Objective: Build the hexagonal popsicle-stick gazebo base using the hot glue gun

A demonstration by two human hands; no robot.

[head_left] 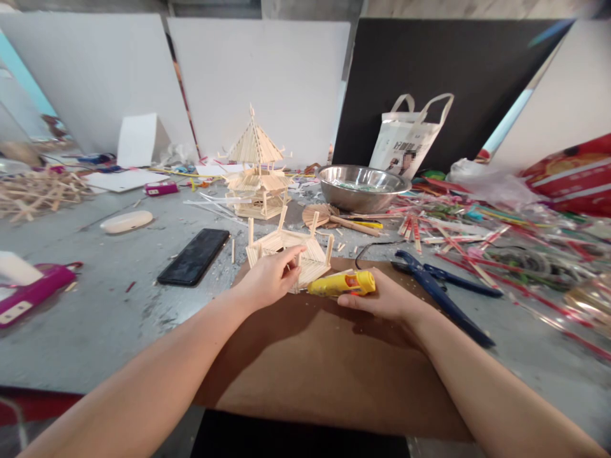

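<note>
My left hand (270, 277) pinches the near edge of a small wooden stick frame (291, 248) with upright posts, which stands at the far edge of a brown cardboard sheet (329, 375). My right hand (386, 298) grips a yellow glue gun (341, 284) lying sideways, its nozzle pointing left at the frame's near edge just beside my left fingers. Behind the frame stands a finished wooden stick pavilion (258, 168) with a pointed roof.
A black phone (195, 256) lies left of the frame. Blue-handled cutters (442, 286) lie to the right. A steel bowl (360, 186), a white tote bag (410, 137), several wrapped chopsticks (477, 235), a pink box (33, 292) and a stick pile (38, 191) crowd the grey table.
</note>
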